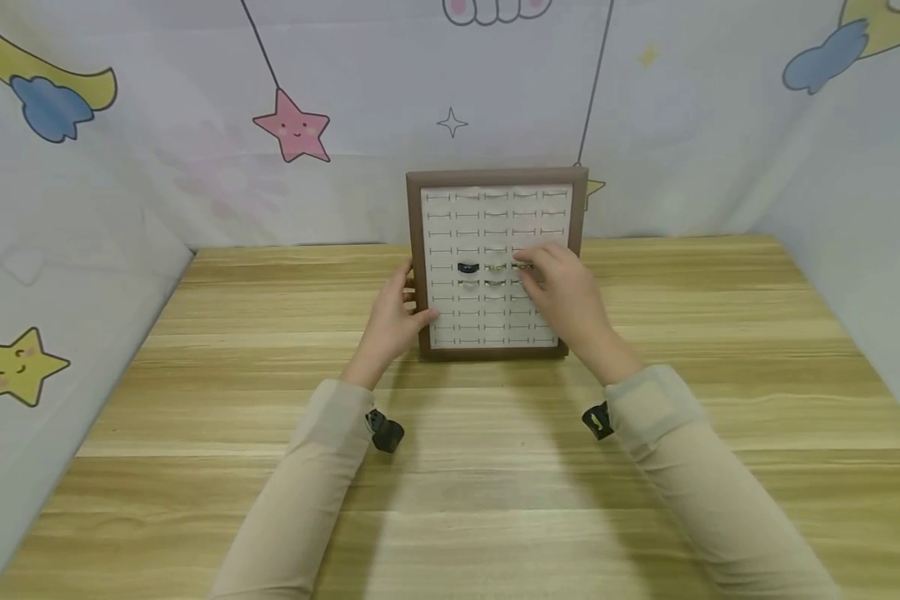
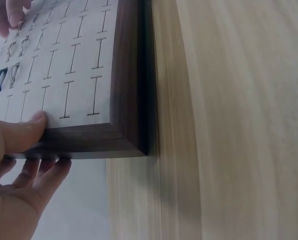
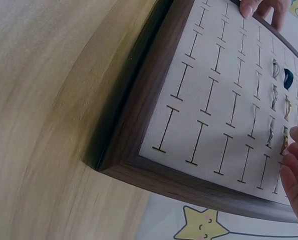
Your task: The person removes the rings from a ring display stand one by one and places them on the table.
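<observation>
A ring display board (image 1: 497,177) with a brown frame and a white slotted pad stands upright on the table. My left hand (image 1: 390,323) grips its left edge, thumb on the front and fingers behind, as the left wrist view also shows. With thumb and fingers, my right hand (image 1: 568,292) pinches a gold ring (image 3: 285,142) seated at a slot right of the middle. In the same row sit a black ring (image 1: 468,268) and another gold ring (image 3: 287,108). Just below them are silver rings, one of them a silver ring (image 3: 270,134) beside the pinched one.
The board stands on a wood-grain table (image 1: 465,467), near its back edge. Behind it hangs a pale cloth (image 1: 390,75) printed with stars and clouds. A small black device (image 1: 385,431) sits at the left wrist, and another black device (image 1: 597,421) at the right.
</observation>
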A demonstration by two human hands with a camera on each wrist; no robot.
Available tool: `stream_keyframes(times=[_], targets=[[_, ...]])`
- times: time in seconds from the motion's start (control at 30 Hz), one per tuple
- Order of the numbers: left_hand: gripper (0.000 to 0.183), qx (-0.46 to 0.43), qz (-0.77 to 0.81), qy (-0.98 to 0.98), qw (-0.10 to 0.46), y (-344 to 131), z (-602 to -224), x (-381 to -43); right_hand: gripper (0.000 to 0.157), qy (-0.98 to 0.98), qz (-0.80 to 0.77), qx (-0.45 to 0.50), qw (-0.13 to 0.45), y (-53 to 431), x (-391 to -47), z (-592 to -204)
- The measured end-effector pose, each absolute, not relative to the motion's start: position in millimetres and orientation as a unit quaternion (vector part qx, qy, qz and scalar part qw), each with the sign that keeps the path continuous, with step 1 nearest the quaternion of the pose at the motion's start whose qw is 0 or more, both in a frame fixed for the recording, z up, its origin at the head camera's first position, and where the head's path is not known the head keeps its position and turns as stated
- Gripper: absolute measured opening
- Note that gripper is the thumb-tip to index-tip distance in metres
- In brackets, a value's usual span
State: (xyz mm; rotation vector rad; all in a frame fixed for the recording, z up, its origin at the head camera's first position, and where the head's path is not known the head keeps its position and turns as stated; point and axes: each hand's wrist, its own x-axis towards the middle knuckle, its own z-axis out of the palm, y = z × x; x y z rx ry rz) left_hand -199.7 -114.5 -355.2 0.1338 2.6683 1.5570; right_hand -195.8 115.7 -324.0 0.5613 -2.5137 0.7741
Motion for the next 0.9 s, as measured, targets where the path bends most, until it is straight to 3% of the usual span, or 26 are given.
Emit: stream_keyframes(times=[0.6,0.9], targets=[[0.082,0.045,0.513,0.856,0.042,-114,-355,-203,0.009,-0.907,0.296,0.187,0.234,105,-200,-331],[0.082,0.048,0.511,0.857,0.044,-116,-357,-204,0.013,-0.904,0.318,0.168,0.232,107,-199,-331]])
